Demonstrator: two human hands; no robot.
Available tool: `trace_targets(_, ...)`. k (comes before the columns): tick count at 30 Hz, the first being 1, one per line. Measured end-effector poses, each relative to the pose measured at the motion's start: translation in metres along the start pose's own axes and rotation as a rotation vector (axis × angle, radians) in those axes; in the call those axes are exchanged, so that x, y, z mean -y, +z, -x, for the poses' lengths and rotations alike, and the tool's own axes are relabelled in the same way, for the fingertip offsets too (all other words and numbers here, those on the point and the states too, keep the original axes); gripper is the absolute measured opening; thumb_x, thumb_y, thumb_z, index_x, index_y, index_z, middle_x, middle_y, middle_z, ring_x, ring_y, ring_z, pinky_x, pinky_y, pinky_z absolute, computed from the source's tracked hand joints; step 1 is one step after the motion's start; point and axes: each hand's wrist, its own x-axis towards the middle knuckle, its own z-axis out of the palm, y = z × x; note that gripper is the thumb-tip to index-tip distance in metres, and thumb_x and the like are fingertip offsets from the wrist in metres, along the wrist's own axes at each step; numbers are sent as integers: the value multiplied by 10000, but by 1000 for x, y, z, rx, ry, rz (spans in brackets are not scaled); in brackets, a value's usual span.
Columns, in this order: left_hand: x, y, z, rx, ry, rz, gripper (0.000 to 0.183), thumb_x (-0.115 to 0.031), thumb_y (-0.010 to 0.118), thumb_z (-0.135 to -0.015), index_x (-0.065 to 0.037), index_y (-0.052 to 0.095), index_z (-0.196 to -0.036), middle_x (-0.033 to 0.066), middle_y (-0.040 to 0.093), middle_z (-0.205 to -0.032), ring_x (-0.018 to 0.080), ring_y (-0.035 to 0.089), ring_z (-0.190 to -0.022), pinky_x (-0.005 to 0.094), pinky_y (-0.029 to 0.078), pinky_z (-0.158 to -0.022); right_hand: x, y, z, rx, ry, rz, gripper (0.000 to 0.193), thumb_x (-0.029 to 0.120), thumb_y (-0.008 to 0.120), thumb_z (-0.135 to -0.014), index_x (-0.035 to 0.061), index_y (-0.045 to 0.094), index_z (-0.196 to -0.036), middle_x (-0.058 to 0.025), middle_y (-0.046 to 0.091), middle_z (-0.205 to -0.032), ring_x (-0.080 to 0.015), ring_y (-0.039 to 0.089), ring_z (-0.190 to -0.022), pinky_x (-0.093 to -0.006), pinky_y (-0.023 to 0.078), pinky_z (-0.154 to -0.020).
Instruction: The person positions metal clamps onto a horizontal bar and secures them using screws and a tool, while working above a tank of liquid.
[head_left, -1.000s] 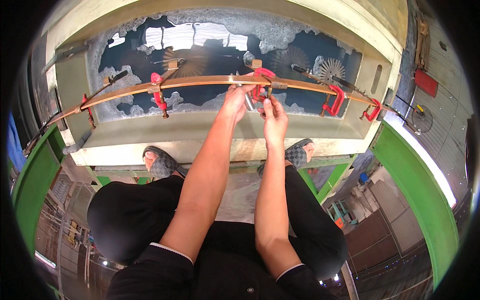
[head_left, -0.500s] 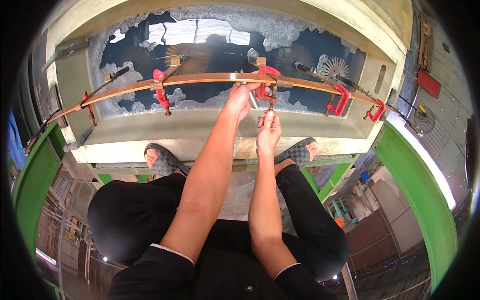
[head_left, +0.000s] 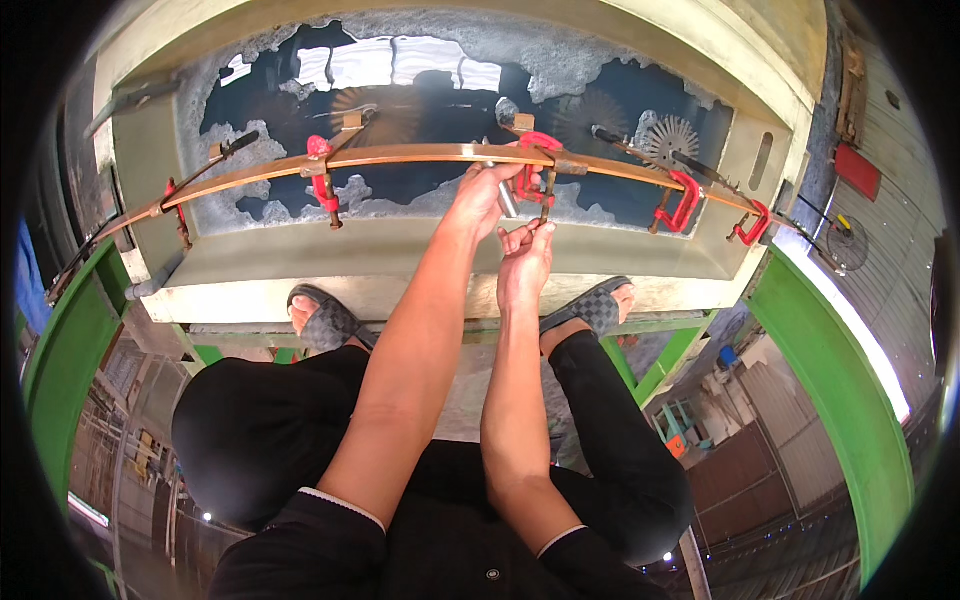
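Note:
A long copper bar [head_left: 420, 155] spans the tank of dark liquid, with several red C-clamps along it. My left hand [head_left: 480, 198] is closed at the bar, its fingers reaching round to the frame of the middle C-clamp [head_left: 535, 142]. Beside that hand a silver metal rod [head_left: 507, 196] slants down; how it is attached is hidden. Below the same clamp, my right hand [head_left: 524, 268] pinches the lower end of the clamp's screw [head_left: 547, 195] between bent fingers. Another red C-clamp [head_left: 321, 175] stands to the left on the bar.
Toothed discs [head_left: 671, 140] hang in the foam-patched liquid [head_left: 440, 105]. The tank's near rim [head_left: 420, 298] lies just beyond my sandalled feet [head_left: 335, 320]. More C-clamps [head_left: 681, 200] sit to the right. Green beams [head_left: 850, 400] flank the workplace; a fan [head_left: 848, 240] stands at right.
My right hand has turned at the wrist and shifted slightly left, its fingers now curled differently at the clamp screw. The left hand stays in place on the bar.

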Motion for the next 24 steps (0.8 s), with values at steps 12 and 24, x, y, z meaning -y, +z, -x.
trace_targets(12, 4, 0, -1, -59, -67, 4, 298, -131, 513, -924, -4, 532, -1193, 107, 648, -1042, 191, 643, -952, 368, 529, -810, 16, -2, 3, 63, 155, -69, 365, 403, 296, -1026, 98, 432, -877, 46, 253, -556, -85, 266, -521, -292, 394, -697)
trace_targets(24, 5, 3, 0, -98, -75, -29, 291, -160, 492, -944, -14, 545, -1189, 107, 651, -1049, 186, 641, -959, 378, 534, -790, 35, -9, 0, 181, 482, -314, 358, 422, 323, -1015, 112, 487, -941, 37, 328, -566, -98, 352, -528, -331, 443, -727)
